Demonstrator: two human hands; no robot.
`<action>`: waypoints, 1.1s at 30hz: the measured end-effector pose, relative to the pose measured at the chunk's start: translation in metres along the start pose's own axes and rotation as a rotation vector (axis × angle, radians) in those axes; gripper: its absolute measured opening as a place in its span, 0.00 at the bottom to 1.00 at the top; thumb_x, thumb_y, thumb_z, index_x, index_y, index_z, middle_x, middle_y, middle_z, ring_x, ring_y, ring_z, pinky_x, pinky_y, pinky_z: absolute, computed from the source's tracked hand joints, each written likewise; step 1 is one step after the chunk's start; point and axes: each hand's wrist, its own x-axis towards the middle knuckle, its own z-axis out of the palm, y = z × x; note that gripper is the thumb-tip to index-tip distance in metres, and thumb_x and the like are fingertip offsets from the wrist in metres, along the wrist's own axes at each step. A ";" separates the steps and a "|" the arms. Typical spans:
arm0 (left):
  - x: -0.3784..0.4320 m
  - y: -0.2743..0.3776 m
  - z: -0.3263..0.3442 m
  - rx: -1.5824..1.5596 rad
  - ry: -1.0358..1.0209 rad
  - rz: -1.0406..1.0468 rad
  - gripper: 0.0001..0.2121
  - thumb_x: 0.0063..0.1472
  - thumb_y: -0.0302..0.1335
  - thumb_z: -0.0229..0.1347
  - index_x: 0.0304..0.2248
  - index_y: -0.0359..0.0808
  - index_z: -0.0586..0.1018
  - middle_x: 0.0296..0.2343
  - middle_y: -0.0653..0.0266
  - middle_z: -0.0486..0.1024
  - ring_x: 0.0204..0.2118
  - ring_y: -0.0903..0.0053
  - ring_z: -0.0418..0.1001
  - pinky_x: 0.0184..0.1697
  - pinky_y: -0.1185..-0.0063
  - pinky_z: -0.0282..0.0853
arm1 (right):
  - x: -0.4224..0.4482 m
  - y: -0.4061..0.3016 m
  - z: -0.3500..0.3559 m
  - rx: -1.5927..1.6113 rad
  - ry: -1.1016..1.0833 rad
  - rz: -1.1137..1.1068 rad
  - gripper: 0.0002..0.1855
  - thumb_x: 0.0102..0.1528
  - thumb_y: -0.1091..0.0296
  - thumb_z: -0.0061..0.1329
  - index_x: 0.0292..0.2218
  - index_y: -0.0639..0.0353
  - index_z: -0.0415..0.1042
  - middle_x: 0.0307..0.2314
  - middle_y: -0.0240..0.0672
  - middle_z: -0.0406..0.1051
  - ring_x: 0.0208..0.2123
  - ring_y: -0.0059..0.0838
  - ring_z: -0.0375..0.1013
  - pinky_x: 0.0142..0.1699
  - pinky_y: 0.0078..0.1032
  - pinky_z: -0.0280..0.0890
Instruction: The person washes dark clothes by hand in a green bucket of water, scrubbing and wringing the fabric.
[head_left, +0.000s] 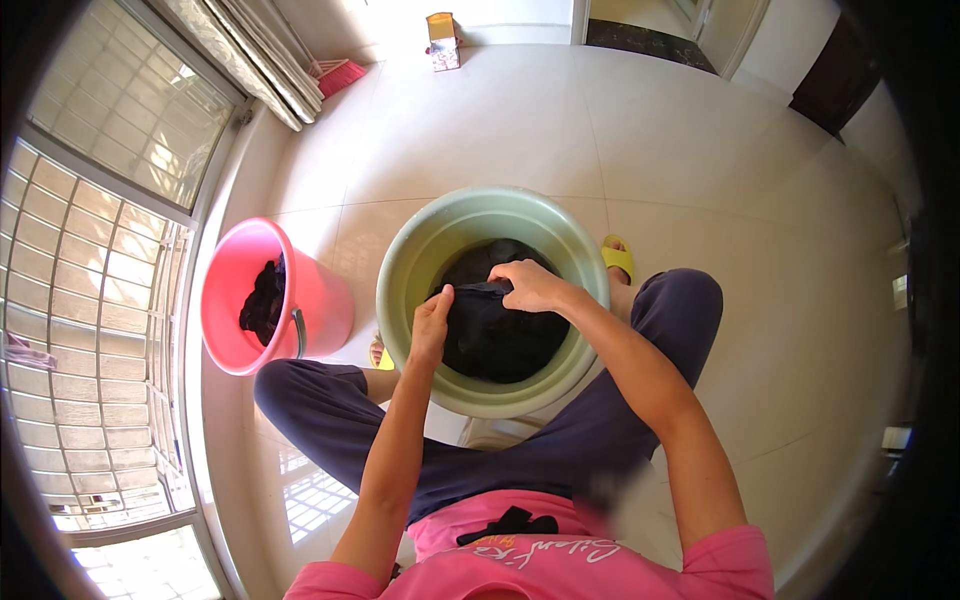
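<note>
A pale green plastic basin (405, 247) stands on the floor between my legs. Black cloth (499, 337) fills much of its bottom and looks wet; whether it is one garment or more I cannot tell. My left hand (431, 319) grips an edge of the black cloth at the basin's left side, thumb on top. Over the basin's middle, my right hand (529, 285) pinches the same raised edge, so a strip of cloth is stretched between both hands. The rest of the cloth lies below them in the basin.
A pink bucket (326, 300) with dark clothing (262, 304) inside stands left of the basin, by the sliding window (97, 300). Part of a stool (499, 433) shows beneath me. Farther off are a red broom (339, 77), a curtain (247, 60) and a small open box (444, 49).
</note>
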 end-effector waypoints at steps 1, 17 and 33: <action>0.001 -0.001 -0.001 -0.054 -0.002 -0.012 0.15 0.54 0.37 0.42 0.24 0.32 0.72 0.20 0.70 0.68 0.21 0.88 0.64 0.23 0.88 0.60 | 0.000 -0.001 -0.001 -0.017 -0.003 -0.040 0.18 0.35 0.74 0.43 0.33 0.64 0.64 0.21 0.41 0.67 0.21 0.33 0.66 0.27 0.23 0.61; 0.019 -0.036 0.031 -0.887 -0.226 -0.279 0.15 0.53 0.41 0.41 0.16 0.42 0.66 0.14 0.70 0.65 0.16 0.80 0.63 0.18 0.82 0.60 | 0.003 -0.038 0.064 -0.351 0.373 -0.115 0.15 0.47 0.59 0.38 0.18 0.62 0.61 0.12 0.45 0.64 0.16 0.43 0.65 0.22 0.34 0.60; 0.000 -0.004 0.037 -0.260 -0.082 -0.311 0.15 0.55 0.39 0.37 0.21 0.39 0.67 0.11 0.72 0.61 0.10 0.83 0.57 0.10 0.86 0.51 | 0.017 -0.006 0.048 -0.078 0.484 -0.007 0.20 0.48 0.55 0.36 0.17 0.64 0.62 0.10 0.45 0.63 0.17 0.44 0.64 0.23 0.32 0.58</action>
